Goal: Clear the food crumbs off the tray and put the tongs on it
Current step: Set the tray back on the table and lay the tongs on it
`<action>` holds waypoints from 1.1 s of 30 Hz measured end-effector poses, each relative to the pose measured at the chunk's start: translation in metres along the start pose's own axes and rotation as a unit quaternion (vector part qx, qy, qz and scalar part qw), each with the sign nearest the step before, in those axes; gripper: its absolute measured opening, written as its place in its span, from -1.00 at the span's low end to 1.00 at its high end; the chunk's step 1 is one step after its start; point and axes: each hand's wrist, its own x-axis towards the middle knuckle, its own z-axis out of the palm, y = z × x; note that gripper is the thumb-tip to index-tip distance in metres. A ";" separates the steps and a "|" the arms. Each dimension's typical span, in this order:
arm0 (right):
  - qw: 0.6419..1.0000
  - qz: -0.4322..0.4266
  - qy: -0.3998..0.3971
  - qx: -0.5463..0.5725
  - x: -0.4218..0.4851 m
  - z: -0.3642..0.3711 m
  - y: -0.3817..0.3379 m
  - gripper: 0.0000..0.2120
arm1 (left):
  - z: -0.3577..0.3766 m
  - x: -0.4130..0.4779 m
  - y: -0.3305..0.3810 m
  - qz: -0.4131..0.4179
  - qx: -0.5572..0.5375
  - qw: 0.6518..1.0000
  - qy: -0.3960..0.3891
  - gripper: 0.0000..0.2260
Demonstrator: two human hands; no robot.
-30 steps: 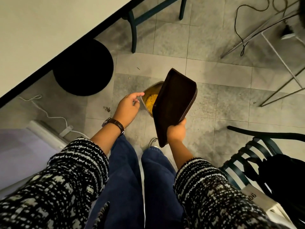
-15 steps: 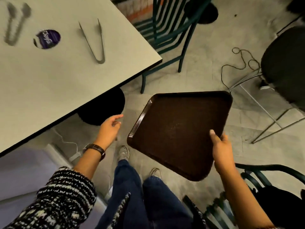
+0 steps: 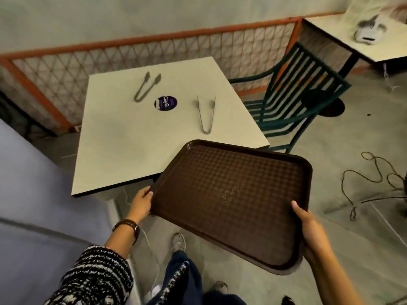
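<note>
Now, in the head view, the person is standing beside a pale square desk (image 3: 123,137) and holding a dark brown tray (image 3: 253,227) face up in both hands. The left hand (image 3: 142,202) is gripping the tray's left edge, its fingers curled over the rim; a dark-strapped watch (image 3: 130,225) is sitting on that wrist. The right hand (image 3: 308,225) is clamping the near right corner, with the thumb lying on top of the rim and the fingers hidden underneath. The tray is hanging over the floor, and its far left corner is overlapping the desk's near right corner; whether it is touching the desk cannot be told. A faint scatter of pale crumbs (image 3: 226,192) is showing near the middle of the tray's textured surface.

Two pairs of metal tongs are lying on the desk, well apart from the tray: the nearer tongs (image 3: 206,115) toward the right edge and the farther tongs (image 3: 146,86) toward the back. Between them a round purple sticker (image 3: 165,103) is lying flat. A green slatted chair (image 3: 293,95) is standing just beside the desk's right side, and a dark cable (image 3: 374,172) is looping across the floor to the right.
</note>
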 end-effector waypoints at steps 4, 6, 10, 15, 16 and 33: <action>0.994 0.006 -0.067 -0.085 0.036 0.048 0.007 -0.66 | -0.035 -0.009 -0.009 -0.071 -0.182 0.977 0.080 -0.71; 0.980 -0.015 -0.077 -0.182 0.057 0.076 0.011 -0.64 | -0.053 -0.005 -0.027 -0.098 -0.250 0.957 0.105 -0.72; 0.940 -0.043 -0.109 -0.319 0.094 0.133 0.024 -0.66 | -0.081 0.003 -0.052 -0.138 -0.321 0.918 0.186 -0.61; 0.918 -0.014 -0.138 -0.373 0.124 0.189 0.048 -0.55 | -0.106 0.035 -0.084 -0.154 -0.342 0.885 0.276 -0.59; 0.904 -0.023 -0.135 -0.404 0.126 0.199 0.051 -0.51 | -0.110 0.056 -0.110 -0.161 -0.329 0.886 0.286 -0.57; 0.825 -0.111 -0.093 -0.546 0.197 0.300 0.011 -0.60 | -0.159 0.119 -0.057 -0.054 0.013 0.962 0.267 -0.58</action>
